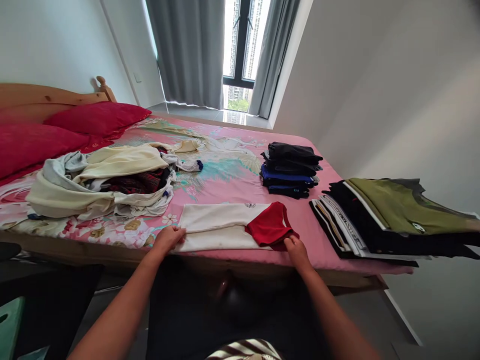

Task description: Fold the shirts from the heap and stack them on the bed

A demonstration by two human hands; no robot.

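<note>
Shirt [213, 217] on bed [221, 185], 6 o'clock edge. Left hand [167, 240] pinches 9 o'clock end; right hand [298, 251] pinches red end [268, 225], 4 o'clock. Likely light, soft, floppy; best held by corners.

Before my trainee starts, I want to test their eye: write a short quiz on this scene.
1. True or false: the left hand is on the red part of the white garment.
2. What colour is the top garment on the rightmost stack?
3. Which lies nearer the red pillows: the loose pile or the dark folded stack?

Key:
1. False; it is at the white end.
2. Green.
3. The loose pile.
</note>
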